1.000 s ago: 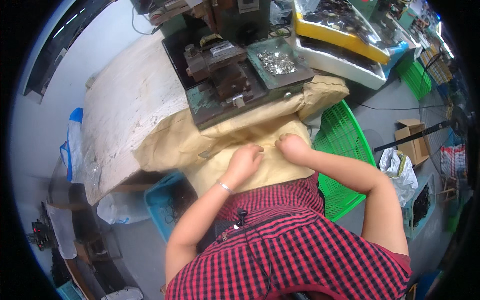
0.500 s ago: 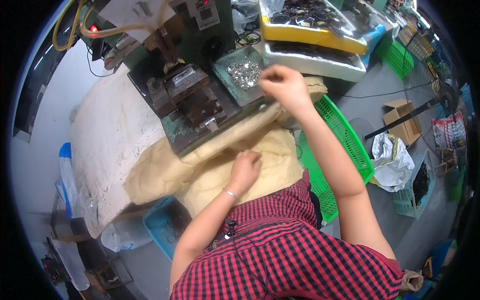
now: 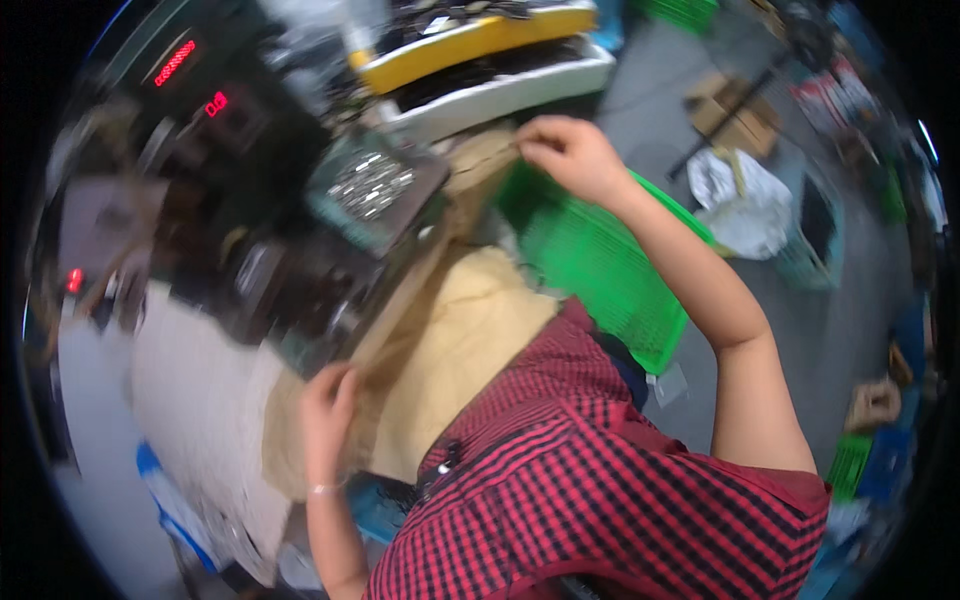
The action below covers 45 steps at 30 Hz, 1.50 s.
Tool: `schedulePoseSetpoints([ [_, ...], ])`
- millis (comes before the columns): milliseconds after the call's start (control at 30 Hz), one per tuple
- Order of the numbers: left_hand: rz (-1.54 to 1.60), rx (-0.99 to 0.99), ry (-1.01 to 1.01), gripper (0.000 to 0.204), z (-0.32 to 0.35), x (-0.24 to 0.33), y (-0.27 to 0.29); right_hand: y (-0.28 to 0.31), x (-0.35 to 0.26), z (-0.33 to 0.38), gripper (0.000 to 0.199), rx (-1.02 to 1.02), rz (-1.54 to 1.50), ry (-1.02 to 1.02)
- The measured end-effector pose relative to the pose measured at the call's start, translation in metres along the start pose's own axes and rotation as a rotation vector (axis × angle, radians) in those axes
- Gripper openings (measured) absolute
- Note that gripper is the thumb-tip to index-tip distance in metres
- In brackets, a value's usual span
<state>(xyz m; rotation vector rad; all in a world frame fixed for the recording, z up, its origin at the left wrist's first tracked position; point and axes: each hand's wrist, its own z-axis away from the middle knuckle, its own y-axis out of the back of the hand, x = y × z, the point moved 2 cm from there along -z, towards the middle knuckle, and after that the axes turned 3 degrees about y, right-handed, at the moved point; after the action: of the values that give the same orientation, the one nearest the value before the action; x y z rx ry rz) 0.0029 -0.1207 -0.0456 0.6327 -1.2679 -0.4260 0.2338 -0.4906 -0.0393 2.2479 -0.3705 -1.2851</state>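
My right hand (image 3: 575,158) is raised at the far end of the yellowish cloth (image 3: 470,300), above the green basket. Its thumb and forefinger are pinched together at the cloth's edge; what lies between them is too small to make out. Low on the left, my left hand (image 3: 328,412) is over the cloth by the front corner of the dark press machine (image 3: 270,270). Motion blurs it, but thumb and forefinger look apart, with nothing seen in them. Beyond the cloth, a green tray (image 3: 325,205) holds small shiny metal parts (image 3: 370,185).
A green plastic basket (image 3: 610,275) stands right of the cloth. White and yellow foam boxes (image 3: 510,90) with dark pieces are stacked behind the tray. A cardboard box (image 3: 735,115) and silvery sack (image 3: 745,205) lie on the floor at right. A pale board (image 3: 200,390) extends left.
The view has swung right, blurring the machine. My right hand has gone from beside the parts tray to above the basket, still pinched. My left hand has moved left toward the machine's front corner.
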Motion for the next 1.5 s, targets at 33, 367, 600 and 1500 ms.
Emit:
schedulePoseSetpoints([
  [33, 0.032, -0.049, 0.100, 0.018, 0.007, 0.001, 0.011, 0.019, 0.014, 0.031, 0.021, -0.163, 0.072, -0.158],
  [367, -0.054, -0.419, 0.165, 0.015, 0.000, 0.035, -0.020, -0.050, 0.049, 0.477, 0.068, -0.928, -0.220, -1.605],
  [600, -0.492, -0.470, -0.707, 0.036, -0.179, 0.038, -0.310, -0.106, 0.056, 0.537, 0.096, 0.244, -0.854, -1.674],
  [1500, -0.863, -1.222, -0.586, 0.031, -0.124, -0.007, -0.340, 0.070, -0.023, 0.510, 0.084, -0.009, -0.343, -2.100],
])
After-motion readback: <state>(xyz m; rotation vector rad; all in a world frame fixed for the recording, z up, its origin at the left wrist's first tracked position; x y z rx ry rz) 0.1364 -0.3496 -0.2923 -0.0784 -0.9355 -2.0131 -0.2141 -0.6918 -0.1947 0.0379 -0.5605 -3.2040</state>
